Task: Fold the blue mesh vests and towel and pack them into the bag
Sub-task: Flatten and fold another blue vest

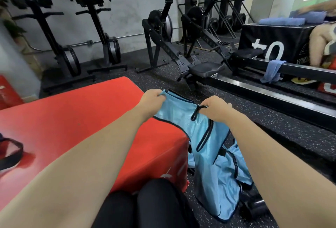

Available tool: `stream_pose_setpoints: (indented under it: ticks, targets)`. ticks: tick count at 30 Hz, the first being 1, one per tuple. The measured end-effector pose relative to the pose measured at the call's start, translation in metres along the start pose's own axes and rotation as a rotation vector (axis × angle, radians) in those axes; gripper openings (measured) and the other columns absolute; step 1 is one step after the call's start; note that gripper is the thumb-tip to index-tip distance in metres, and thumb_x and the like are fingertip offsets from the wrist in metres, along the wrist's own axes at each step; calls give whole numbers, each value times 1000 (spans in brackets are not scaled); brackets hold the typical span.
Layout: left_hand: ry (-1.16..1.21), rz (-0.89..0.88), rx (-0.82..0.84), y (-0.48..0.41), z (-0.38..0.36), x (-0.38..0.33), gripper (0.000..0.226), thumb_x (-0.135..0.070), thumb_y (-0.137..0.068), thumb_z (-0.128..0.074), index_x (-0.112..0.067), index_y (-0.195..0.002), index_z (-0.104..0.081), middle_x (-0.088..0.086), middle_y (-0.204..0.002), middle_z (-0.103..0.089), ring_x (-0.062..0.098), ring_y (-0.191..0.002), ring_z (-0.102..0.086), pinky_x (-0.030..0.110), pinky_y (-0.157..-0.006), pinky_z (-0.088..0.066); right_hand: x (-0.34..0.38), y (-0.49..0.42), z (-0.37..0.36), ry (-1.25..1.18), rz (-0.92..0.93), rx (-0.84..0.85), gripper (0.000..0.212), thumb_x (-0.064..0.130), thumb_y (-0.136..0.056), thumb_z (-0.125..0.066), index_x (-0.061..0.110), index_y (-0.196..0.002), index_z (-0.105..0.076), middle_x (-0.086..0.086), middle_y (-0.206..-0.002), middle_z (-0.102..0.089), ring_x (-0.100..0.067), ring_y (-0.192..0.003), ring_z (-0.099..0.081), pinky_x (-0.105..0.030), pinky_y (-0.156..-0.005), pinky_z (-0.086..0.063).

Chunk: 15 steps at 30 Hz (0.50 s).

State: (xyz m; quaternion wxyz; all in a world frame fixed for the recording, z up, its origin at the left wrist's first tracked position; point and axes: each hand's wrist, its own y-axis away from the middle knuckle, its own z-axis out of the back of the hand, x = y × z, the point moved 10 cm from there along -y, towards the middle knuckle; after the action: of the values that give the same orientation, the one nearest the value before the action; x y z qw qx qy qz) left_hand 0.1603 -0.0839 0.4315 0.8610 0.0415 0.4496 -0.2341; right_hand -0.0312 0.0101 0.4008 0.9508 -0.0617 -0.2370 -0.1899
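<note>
Pinching the blue mesh vest [209,155] by its top edge in left grip [153,98] and right grip [214,107], both clenched on fabric, dangling it beside the red worktop's [81,118] right corner. Judging it light, limp, slippery; best taken at the dark-bound shoulders. Glimpsing what may be the bag [11,153] on the worktop's left, contents hidden.

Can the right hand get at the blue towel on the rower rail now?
Probably not as is: the right hand grips the blue mesh vest. The blue towel hangs on the far rower rail, beyond a nearer rail; nothing else blocks.
</note>
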Motion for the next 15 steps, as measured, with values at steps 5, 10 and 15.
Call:
stream_pose_setpoints:
  ticks: [5,10,15]
  targets:
    - [18,26,73,3,-21,-11,27,-15,-87,-49,-17,-67,-30,-2,-66,-32,16,-59,-27,31,-51,-21,28,-2,9,26,111,-107,10,28,-94,-55,23,-103,-53,6,-104,-58,-22,-106,-54,-49,-106,-21]
    - [-130,-178,242,9,-55,-36,35,-35,-72,-77,-6,-81,-60,-2,-72,-53,13,-63,-43,30,-59,-37,48,-2,14,70,173,-90,10,35,-88,-63,27,-91,-57,10,-98,-55,-18,-97,-51,-43,-95,-27]
    - [-248,-236,196,3,-50,-44,30,-21,-84,-72,-10,-62,-56,0,-61,-55,11,-52,-43,23,-50,-33,49,3,23,104,203,-115,6,33,-90,-61,29,-89,-57,10,-96,-56,-17,-96,-51,-40,-92,-28]
